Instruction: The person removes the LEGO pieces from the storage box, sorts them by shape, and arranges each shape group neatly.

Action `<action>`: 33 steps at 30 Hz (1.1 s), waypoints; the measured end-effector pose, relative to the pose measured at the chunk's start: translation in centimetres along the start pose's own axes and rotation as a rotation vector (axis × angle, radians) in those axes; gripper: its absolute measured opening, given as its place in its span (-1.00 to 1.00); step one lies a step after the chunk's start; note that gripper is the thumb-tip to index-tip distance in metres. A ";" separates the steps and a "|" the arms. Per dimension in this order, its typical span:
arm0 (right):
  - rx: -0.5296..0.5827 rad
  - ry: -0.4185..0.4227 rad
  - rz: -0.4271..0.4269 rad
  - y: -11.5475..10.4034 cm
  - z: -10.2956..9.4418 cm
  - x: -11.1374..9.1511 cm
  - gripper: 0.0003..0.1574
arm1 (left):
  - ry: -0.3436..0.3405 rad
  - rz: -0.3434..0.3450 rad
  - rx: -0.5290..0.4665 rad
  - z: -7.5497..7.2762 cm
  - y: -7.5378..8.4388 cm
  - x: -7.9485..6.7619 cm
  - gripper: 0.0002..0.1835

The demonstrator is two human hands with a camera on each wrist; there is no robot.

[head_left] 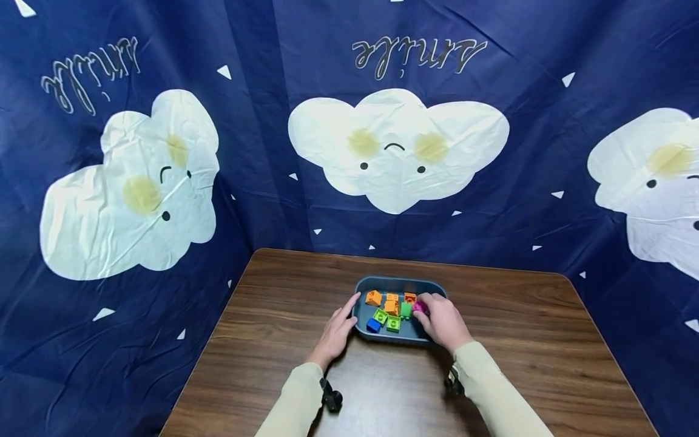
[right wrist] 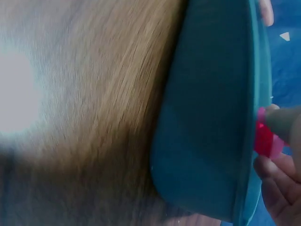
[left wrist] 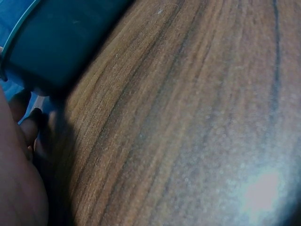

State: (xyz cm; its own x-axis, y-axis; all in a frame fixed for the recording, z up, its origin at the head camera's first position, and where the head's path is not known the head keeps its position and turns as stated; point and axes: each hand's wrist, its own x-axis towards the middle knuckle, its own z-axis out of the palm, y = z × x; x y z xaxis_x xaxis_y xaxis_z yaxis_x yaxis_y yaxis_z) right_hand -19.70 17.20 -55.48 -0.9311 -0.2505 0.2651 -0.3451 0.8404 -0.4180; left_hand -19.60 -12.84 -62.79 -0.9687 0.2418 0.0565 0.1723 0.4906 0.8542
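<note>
A dark blue-green tray [head_left: 401,338] lies on the table with several toy building blocks inside. My right hand [head_left: 445,321] reaches over its right side and pinches a magenta block [head_left: 419,307] between thumb and fingers. The right wrist view shows this pink block [right wrist: 269,136] just past the tray's rim. At the tray's left end, my left hand [head_left: 334,334] touches the rim with fingers extended. Beside the pinched block lies a green block [head_left: 406,310]. Orange blocks [head_left: 374,298], lime blocks [head_left: 393,323] and a blue block [head_left: 374,325] lie further left.
The wooden table [head_left: 273,315] extends around the tray on all sides. A dark blue curtain [head_left: 256,182] printed with white clouds hangs behind and beside the table. Each wrist wears a small black camera [head_left: 332,397].
</note>
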 end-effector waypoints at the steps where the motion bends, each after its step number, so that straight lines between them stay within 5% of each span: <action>1: 0.035 0.012 0.003 -0.1 -0.1 -0.2 -0.58 | 0.000 -0.002 -0.001 0.0 0.0 0.0 -0.36; 12: 0.262 0.154 -0.085 -3.2 -0.3 -3.7 -0.59 | 0.007 -0.003 -0.002 0.0 -0.1 0.0 -0.36; 22: 0.352 0.156 -0.146 -6.6 1.9 -7.1 -0.52 | 0.010 -0.004 -0.002 0.0 0.2 -0.1 -0.35; 33: 0.398 0.061 -0.095 -7.9 6.4 -8.4 -0.54 | 0.015 0.001 0.008 0.1 -0.3 0.0 -0.35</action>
State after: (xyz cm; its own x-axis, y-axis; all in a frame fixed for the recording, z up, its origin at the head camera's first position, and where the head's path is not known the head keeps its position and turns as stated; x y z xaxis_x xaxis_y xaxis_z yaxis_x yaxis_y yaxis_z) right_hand -9.86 9.55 -59.96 -0.8885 -0.2792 0.3643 -0.4588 0.5607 -0.6893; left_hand -19.62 -12.89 -63.06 -0.9712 0.2293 0.0649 0.1742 0.4974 0.8498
